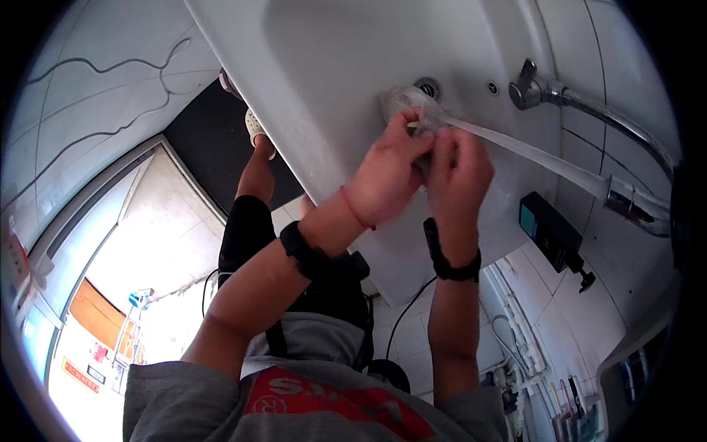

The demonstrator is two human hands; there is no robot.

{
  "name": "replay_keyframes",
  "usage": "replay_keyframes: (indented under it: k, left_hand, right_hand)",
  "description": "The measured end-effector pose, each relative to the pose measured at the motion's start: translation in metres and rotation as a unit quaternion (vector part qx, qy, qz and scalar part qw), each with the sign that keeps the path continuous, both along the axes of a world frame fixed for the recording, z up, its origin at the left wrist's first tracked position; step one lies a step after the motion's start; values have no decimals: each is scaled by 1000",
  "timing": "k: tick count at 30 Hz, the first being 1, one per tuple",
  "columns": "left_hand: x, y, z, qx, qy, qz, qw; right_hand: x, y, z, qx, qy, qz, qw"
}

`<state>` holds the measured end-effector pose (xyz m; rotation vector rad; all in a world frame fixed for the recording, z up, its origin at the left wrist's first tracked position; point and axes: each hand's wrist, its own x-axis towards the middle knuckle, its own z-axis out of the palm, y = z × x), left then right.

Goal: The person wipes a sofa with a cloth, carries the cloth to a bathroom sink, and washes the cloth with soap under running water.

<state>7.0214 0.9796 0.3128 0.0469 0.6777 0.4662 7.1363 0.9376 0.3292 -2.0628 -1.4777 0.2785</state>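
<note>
My left hand (390, 166), a red cord and a black band on its wrist, has its fingers closed in a pinch over the white basin (324, 96). Close against it is my right hand (460, 166), its fingers bent together and slightly blurred. Between the fingertips is something small that I cannot make out. Just beyond them, beside the metal drain (427, 88), lies a whitish, translucent clump (401, 102); whether it is mesh or splashing water is unclear. A pale stream (530, 152), apparently water, runs from the chrome spout (626, 200) down to the hands.
A chrome lever fixture (534, 90) with a curved pipe is on the tiled wall. A dark pump bottle (552, 232) stands by the basin's right edge. Pipes (519, 324) run below right. One clog-clad foot (258, 129) is on a dark mat (202, 140), left of the basin.
</note>
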Motion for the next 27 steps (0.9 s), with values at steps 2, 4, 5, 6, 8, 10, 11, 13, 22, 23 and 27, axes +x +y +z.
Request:
replay_keyframes:
  k: [2, 4, 5, 6, 8, 10, 11, 13, 22, 23, 27]
  left_hand:
    - [-5, 1, 1, -24, -15, 3, 1000]
    - [-6, 2, 3, -39, -30, 21, 999]
    - [-4, 0, 5, -44, -38, 38, 998]
    - [-2, -1, 7, -48, -46, 55, 996]
    - [2, 0, 8, -61, -75, 75, 993]
    - [1, 4, 6, -55, -76, 74, 993]
    - [-3, 10, 3, -45, -63, 65, 995]
    - [-6, 12, 2, -30, -51, 57, 997]
    - [-2, 10, 4, -19, -56, 46, 997]
    - [-5, 11, 4, -24, -54, 34, 998]
    - [-2, 8, 5, -8, -101, 55, 993]
  right_hand:
    - [-9, -8, 6, -21, 1, 75, 997]
    - [0, -9, 0, -52, -18, 31, 998]
    - [6, -8, -3, -68, -27, 11, 997]
    - [11, -5, -4, -66, 0, -27, 997]
    - [21, 4, -2, -61, 53, -103, 991]
    - [1, 3, 9, -33, 3, -9, 999]
    - [-7, 2, 12, -19, -21, 37, 999]
    - [-6, 0, 11, -27, -14, 78, 997]
    - [-9, -4, 15, -28, 19, 28, 999]
    - [-13, -6, 16, -27, 5, 70, 997]
    - [11, -13, 2, -44, 25, -29, 998]
